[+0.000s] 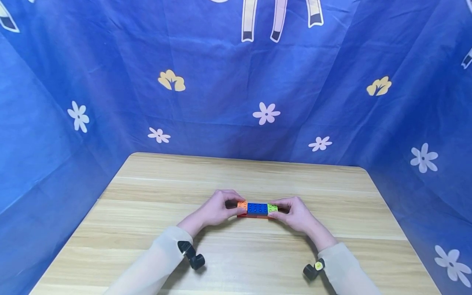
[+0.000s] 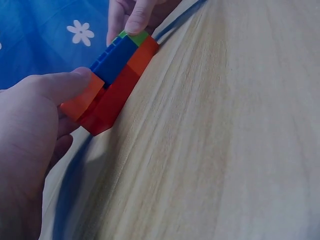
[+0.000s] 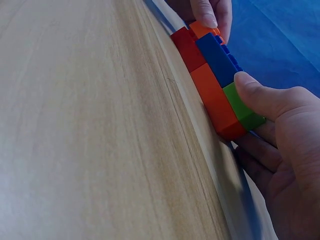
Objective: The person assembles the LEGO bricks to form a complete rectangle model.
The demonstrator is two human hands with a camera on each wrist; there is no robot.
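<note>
In the head view, we see the left hand (image 1: pixel 221 207) pinching the orange brick (image 1: pixel 241 205) and the right hand (image 1: pixel 297 214) pinching the green brick (image 1: pixel 272 207), with the blue brick (image 1: pixel 257 208) between them, at the middle of the wooden table (image 1: pixel 254 258). From the left wrist, we find the red brick (image 2: pixel 114 99) underneath. From the right wrist, we see the red-orange brick (image 3: pixel 216 101) below green and part of blue.
</note>
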